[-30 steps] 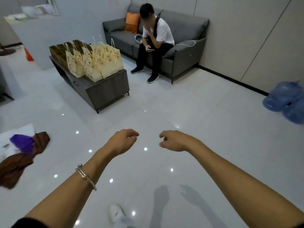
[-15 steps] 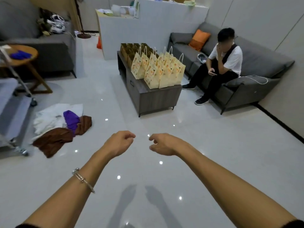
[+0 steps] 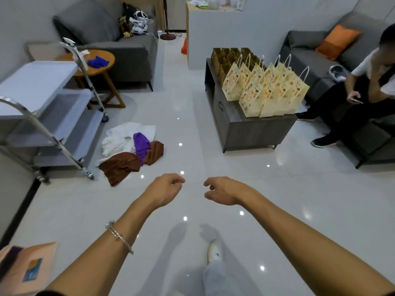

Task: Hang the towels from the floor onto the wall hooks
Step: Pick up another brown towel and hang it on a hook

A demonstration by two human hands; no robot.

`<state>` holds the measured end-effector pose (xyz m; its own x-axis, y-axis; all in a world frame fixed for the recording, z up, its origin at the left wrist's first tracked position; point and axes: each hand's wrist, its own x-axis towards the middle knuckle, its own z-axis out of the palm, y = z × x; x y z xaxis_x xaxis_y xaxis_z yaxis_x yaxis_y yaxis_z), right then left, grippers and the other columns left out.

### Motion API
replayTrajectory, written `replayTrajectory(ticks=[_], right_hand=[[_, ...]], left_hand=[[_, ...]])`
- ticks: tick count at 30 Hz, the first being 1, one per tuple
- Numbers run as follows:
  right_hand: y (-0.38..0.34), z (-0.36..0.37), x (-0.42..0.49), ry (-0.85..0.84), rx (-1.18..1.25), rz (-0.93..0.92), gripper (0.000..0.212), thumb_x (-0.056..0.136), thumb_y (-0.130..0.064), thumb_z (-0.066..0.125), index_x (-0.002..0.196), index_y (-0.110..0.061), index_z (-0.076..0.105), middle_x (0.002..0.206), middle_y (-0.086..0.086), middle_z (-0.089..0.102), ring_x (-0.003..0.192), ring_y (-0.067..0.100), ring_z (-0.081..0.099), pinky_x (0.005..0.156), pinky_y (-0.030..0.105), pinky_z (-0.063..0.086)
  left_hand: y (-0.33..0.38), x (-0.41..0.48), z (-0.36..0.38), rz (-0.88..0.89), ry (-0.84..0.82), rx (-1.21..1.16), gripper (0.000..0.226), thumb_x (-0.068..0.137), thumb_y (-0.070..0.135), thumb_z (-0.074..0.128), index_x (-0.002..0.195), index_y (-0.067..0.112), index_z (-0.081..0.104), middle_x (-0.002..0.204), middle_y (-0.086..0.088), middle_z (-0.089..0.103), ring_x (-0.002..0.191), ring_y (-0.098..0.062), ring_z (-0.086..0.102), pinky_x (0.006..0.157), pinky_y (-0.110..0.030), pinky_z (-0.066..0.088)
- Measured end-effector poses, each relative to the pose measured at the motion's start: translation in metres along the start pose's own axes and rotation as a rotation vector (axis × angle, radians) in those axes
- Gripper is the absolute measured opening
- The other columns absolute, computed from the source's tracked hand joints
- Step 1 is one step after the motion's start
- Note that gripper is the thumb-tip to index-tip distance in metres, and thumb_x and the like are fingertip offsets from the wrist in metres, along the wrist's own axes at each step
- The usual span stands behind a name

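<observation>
Nearest, at the lower left edge of view, a pinkish booklet [image 3: 27,268] shows, blurred, and a pale shoe [image 3: 213,249] stands on the glossy white floor [image 3: 277,210] between the two outstretched forearms. A silver bracelet [image 3: 118,236] circles the left wrist. The left hand [image 3: 164,190] and the right hand [image 3: 222,191] hang side by side above the floor, a little apart, backs up; each has its fingers loosely curled inward and holds nothing. Beyond the left hand the towels lie heaped on the floor, just beside the foot of a grey tiered cart [image 3: 42,116]: a brown towel [image 3: 119,166] nearest, a purple towel [image 3: 141,144] touching it, a second brown towel [image 3: 155,151] against the purple one, and white towels [image 3: 121,137] crumpled behind. Farther off on the right, a dark low table [image 3: 252,129] carries yellow paper bags [image 3: 267,88] clustered toward its near end, and a seated person [image 3: 363,97] is close by on a grey sofa [image 3: 307,60]. Far left, a round wooden table [image 3: 102,68] bears a blue cloth [image 3: 98,61].
</observation>
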<state>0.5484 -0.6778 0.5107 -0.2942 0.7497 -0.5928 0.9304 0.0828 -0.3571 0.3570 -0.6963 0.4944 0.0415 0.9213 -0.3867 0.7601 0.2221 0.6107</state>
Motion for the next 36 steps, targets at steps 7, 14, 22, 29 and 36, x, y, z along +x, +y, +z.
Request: replayTrajectory(ticks=[7, 14, 22, 29, 36], right_hand=[[0.019, -0.073, 0.07, 0.029, -0.02, -0.08, 0.049, 0.097, -0.034, 0.047, 0.144, -0.023, 0.037, 0.146, 0.003, 0.043, 0.128, 0.023, 0.046, 0.103, 0.034, 0.037], [0.06, -0.131, 0.127, 0.012, 0.04, -0.091, 0.048, 0.097, -0.034, 0.046, 0.143, -0.023, 0.038, 0.144, 0.002, 0.046, 0.127, 0.022, 0.047, 0.102, 0.032, 0.037], [0.063, -0.161, 0.176, -0.045, 0.057, -0.15, 0.049, 0.096, -0.035, 0.046, 0.143, -0.024, 0.037, 0.141, 0.001, 0.048, 0.126, 0.022, 0.046, 0.103, 0.033, 0.037], [0.039, -0.172, 0.212, -0.068, 0.053, -0.195, 0.051, 0.097, -0.033, 0.045, 0.146, -0.024, 0.032, 0.143, 0.002, 0.046, 0.126, 0.022, 0.047, 0.102, 0.031, 0.037], [0.009, -0.2, 0.274, -0.064, -0.016, -0.127, 0.051, 0.097, -0.035, 0.047, 0.145, -0.024, 0.034, 0.143, 0.001, 0.047, 0.126, 0.021, 0.048, 0.101, 0.031, 0.038]], left_hand=[[0.035, 0.074, -0.026, -0.038, 0.049, 0.041, 0.027, 0.094, 0.026, 0.047, 0.117, 0.027, 0.062, 0.123, 0.005, 0.061, 0.108, -0.012, 0.057, 0.087, -0.021, 0.04], [0.086, 0.143, -0.033, -0.036, 0.069, 0.1, 0.03, 0.096, 0.026, 0.045, 0.122, 0.025, 0.059, 0.127, 0.004, 0.059, 0.111, -0.012, 0.056, 0.084, -0.018, 0.036], [0.088, 0.183, -0.045, -0.105, 0.059, 0.145, 0.029, 0.095, 0.025, 0.047, 0.121, 0.024, 0.061, 0.128, 0.005, 0.059, 0.111, -0.011, 0.056, 0.09, -0.021, 0.039], [0.065, 0.215, -0.058, -0.169, 0.023, 0.074, 0.031, 0.095, 0.024, 0.046, 0.124, 0.022, 0.058, 0.132, 0.005, 0.055, 0.116, -0.012, 0.053, 0.094, -0.021, 0.037], [0.039, 0.28, -0.102, -0.139, -0.002, 0.053, 0.031, 0.096, 0.028, 0.046, 0.124, 0.025, 0.057, 0.129, 0.005, 0.057, 0.116, -0.013, 0.053, 0.091, -0.019, 0.037]])
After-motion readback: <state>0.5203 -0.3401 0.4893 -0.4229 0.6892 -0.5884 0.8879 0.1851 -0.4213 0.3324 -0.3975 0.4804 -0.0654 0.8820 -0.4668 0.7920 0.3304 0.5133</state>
